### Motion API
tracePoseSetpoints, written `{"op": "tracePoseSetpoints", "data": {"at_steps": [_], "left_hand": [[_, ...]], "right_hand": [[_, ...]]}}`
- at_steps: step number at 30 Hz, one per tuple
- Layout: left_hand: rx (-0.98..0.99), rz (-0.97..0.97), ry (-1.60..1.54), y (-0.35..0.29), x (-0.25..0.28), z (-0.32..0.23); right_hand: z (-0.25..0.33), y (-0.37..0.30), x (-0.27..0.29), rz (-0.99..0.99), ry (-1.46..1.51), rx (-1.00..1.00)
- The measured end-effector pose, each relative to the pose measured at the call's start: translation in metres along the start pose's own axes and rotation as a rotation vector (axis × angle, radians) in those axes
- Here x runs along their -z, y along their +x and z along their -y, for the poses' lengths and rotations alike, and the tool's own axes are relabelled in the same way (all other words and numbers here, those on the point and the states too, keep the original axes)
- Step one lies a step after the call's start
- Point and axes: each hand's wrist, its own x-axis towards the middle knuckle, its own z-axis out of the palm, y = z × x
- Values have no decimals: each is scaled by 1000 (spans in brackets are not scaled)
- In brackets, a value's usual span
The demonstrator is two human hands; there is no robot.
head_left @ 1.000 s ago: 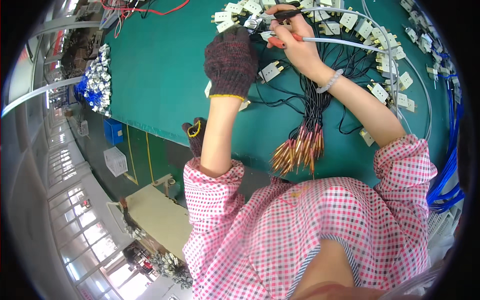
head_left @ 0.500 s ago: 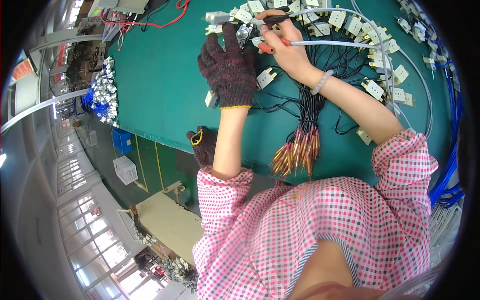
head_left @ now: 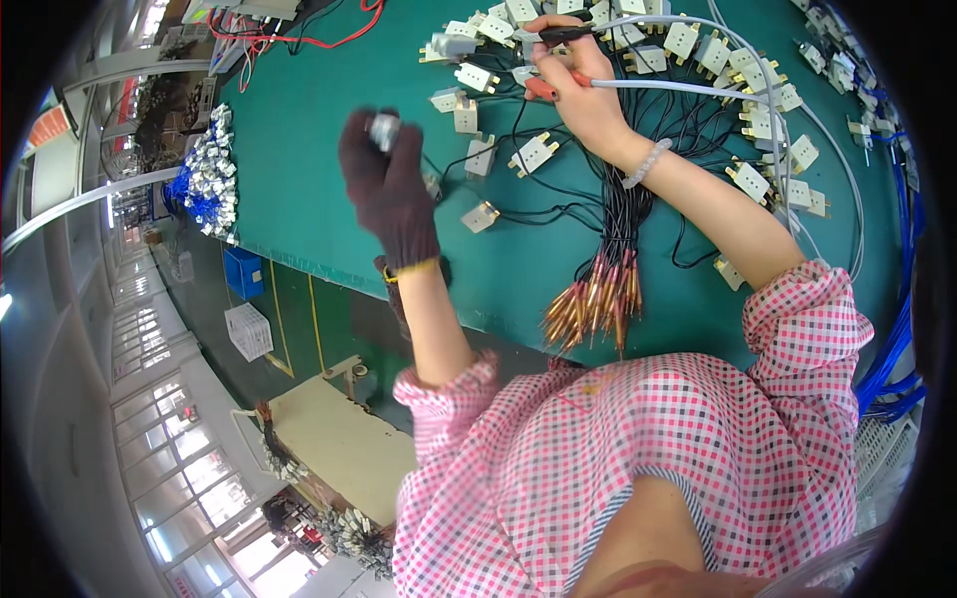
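My left hand (head_left: pixel 394 194), in a dark maroon knitted glove, is over the left part of the green table, blurred by motion. A small silvery metal part (head_left: pixel 383 132) shows between its curled fingers. My bare right hand (head_left: pixel 593 110) grips two test leads, one with a black grip (head_left: pixel 564 35) and one with a red grip (head_left: pixel 541 88), both on grey cables. Their tips lie among white block-shaped plugs (head_left: pixel 535 152) with brass pins and black wires. Beside the left hand, a loose plug (head_left: pixel 480 216) lies on the table.
A bundle of black wires ends in copper-coloured tips (head_left: pixel 598 304) near the table's front edge. Blue-wired white connectors (head_left: pixel 206 184) are heaped at the far left. Red leads (head_left: pixel 329 48) run at the back left. Blue cables (head_left: pixel 902 329) hang at the right.
My left hand has moved left and nearer to me, away from the right hand, with the silvery part. Plugs it covered are now visible. The right hand has barely moved.
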Motion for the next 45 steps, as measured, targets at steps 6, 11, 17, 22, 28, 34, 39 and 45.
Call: {"op": "tracePoseSetpoints", "data": {"at_steps": [6, 11, 17, 22, 28, 34, 39, 45], "left_hand": [[277, -20, -932, -83, 73, 11], [401, -97, -1106, -123, 69, 25], [404, 101, -1192, -138, 41, 40], [463, -30, -1120, -143, 44, 42], [597, -25, -906, -157, 55, 45], [597, 71, -497, -162, 61, 48], [560, 66, -477, -161, 59, 47], [544, 68, -499, -165, 60, 52]], "right_hand": [[22, 2, -11, 103, 342, -213], [58, -7, -28, 762, 125, -363], [56, -43, -67, 1142, -106, -664], [46, -48, -73, 1090, 46, -680], [41, -43, -65, 1133, -92, -641], [49, -39, -64, 1196, -197, -563], [50, -52, -66, 1099, -237, -531], [36, -61, -72, 1067, -114, -398]]}}
